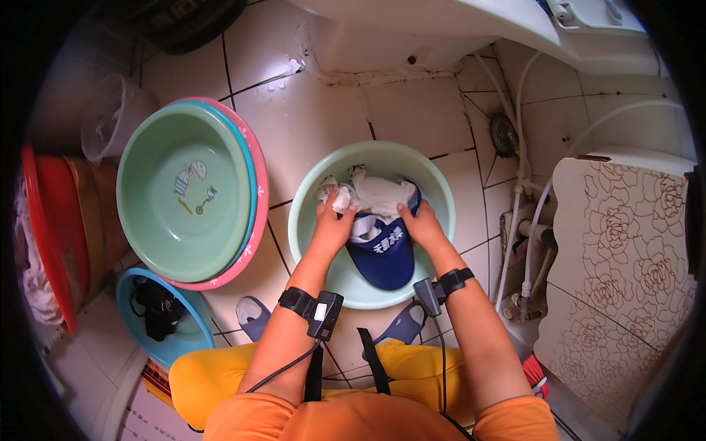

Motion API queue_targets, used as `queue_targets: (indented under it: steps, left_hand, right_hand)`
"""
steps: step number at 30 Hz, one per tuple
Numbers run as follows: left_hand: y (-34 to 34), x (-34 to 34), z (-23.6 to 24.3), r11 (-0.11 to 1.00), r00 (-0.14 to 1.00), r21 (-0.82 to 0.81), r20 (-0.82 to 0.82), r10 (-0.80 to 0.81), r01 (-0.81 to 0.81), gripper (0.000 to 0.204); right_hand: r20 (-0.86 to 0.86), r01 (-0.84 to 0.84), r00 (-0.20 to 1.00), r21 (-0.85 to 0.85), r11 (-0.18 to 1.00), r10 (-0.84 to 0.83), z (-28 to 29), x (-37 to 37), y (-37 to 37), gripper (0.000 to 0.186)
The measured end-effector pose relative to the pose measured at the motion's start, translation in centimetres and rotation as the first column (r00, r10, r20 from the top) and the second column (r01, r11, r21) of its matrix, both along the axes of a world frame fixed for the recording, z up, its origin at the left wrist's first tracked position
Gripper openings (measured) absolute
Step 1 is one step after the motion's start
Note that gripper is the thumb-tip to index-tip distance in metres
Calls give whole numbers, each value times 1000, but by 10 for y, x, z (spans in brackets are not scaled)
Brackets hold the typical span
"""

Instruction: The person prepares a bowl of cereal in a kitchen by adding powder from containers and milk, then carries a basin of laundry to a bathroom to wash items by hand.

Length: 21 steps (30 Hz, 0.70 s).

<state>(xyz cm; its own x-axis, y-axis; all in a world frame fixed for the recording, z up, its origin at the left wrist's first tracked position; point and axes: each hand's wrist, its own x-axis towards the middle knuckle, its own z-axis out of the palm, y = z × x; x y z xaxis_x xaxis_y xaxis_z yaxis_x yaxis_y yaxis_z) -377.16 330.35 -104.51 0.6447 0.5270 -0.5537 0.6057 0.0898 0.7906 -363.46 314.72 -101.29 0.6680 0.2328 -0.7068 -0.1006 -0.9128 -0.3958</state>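
In front of me on the floor stands a pale green basin [296, 242]. Inside it lie a blue cap [382, 263] with white lettering and crumpled white cloth [379, 195]. The cap's brim points toward me, and the cloth covers its far part. My left hand [334, 222] is closed on the cloth at the left of the pile. On the other side, my right hand [423, 224] grips the cap's right edge, its thumb beside the cloth; some of its fingertips are hidden.
Nested green, blue and pink basins [184, 242] stand to the left. Nearer is a small blue basin [198, 323] holding dark items. A red tub [51, 235] with cloth is at the far left. White pipes [519, 147] and a flower-patterned panel [610, 242] line the right.
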Motion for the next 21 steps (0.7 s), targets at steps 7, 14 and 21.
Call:
queue_targets:
  steps: [7,14,21]
  left_hand:
    - [-14,-9,20,725,943,604,-188,-275,332,51]
    - [-5,-20,18,893,947,368,-277,-161,260,54]
    - [3,-12,-3,713,962,-648,-130,242,-267,61]
  right_hand:
    - [432,-675,532,-302,673,728,-4,-50,38,78]
    - [276,-664,657,-231,712,702,-12,-39,47,79]
    - [211,-134,976,395,909,52,-9,-64,50,51]
